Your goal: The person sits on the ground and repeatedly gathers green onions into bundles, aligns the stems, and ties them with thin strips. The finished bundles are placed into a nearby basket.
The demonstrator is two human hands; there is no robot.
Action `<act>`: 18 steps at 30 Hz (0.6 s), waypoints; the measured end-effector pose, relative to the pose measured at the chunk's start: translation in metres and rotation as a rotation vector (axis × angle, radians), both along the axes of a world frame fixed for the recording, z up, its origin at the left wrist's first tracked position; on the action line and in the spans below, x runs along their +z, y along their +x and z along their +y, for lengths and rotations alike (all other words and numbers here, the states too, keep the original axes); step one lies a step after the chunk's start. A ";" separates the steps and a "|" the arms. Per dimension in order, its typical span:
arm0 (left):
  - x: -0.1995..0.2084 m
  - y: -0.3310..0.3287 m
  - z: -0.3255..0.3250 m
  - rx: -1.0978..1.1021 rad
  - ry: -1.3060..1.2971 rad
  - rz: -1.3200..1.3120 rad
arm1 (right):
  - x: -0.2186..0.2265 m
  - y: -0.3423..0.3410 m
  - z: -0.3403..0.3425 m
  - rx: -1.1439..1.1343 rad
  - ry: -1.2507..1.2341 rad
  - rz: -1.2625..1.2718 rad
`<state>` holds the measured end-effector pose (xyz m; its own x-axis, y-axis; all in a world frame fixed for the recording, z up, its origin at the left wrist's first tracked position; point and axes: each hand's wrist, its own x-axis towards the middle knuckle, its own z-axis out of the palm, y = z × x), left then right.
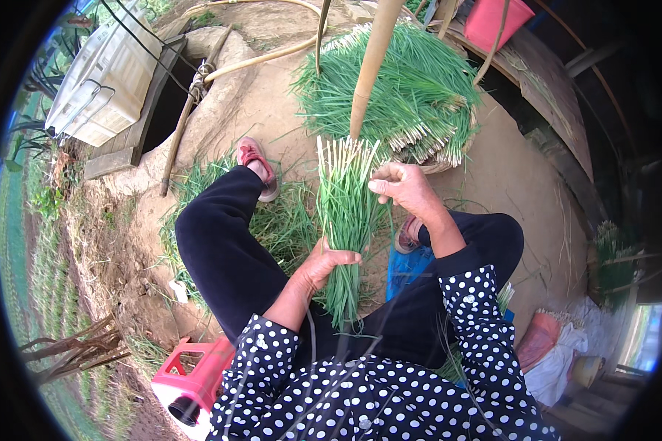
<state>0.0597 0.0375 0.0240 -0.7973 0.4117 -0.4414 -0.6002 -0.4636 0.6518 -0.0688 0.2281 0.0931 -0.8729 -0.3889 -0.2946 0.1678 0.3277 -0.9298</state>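
Green stalk bundle [348,202]: long, whitish and uneven at far end.

A green bunch [348,195] partly hides the left hand [316,267] (mostly its fingers)

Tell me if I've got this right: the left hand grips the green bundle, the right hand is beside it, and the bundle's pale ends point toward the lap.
Not quite: the head view shows the pale ends pointing away from the lap, toward the large green pile. The left hand does grip the green bundle, with the right hand beside it.
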 end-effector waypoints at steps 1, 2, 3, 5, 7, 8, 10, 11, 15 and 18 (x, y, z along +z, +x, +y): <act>0.001 0.000 0.000 0.003 -0.016 -0.001 | -0.002 0.001 -0.006 -0.021 0.005 0.016; 0.002 0.001 0.001 0.007 -0.032 -0.001 | -0.004 0.001 -0.010 -0.026 -0.015 0.043; 0.003 0.001 0.001 0.010 -0.047 0.003 | -0.005 0.001 -0.012 -0.030 -0.034 0.071; 0.004 0.002 0.001 0.024 -0.047 0.011 | -0.006 0.000 -0.010 -0.023 0.019 0.029; 0.004 0.002 0.002 0.032 -0.048 0.011 | -0.007 0.000 -0.007 -0.032 0.099 0.066; 0.004 0.001 0.002 0.035 -0.051 0.005 | -0.008 0.001 -0.007 -0.044 0.150 0.122; 0.001 0.000 0.003 0.043 -0.041 -0.005 | -0.011 0.005 -0.008 -0.051 0.335 0.411; 0.000 -0.002 0.003 0.048 -0.027 -0.007 | -0.013 0.008 -0.009 -0.043 0.469 0.644; -0.006 -0.004 0.003 0.065 -0.028 -0.056 | -0.022 0.012 -0.012 -0.017 0.750 0.866; -0.008 -0.004 0.000 0.067 -0.032 -0.094 | -0.028 0.002 -0.005 -0.054 0.815 0.895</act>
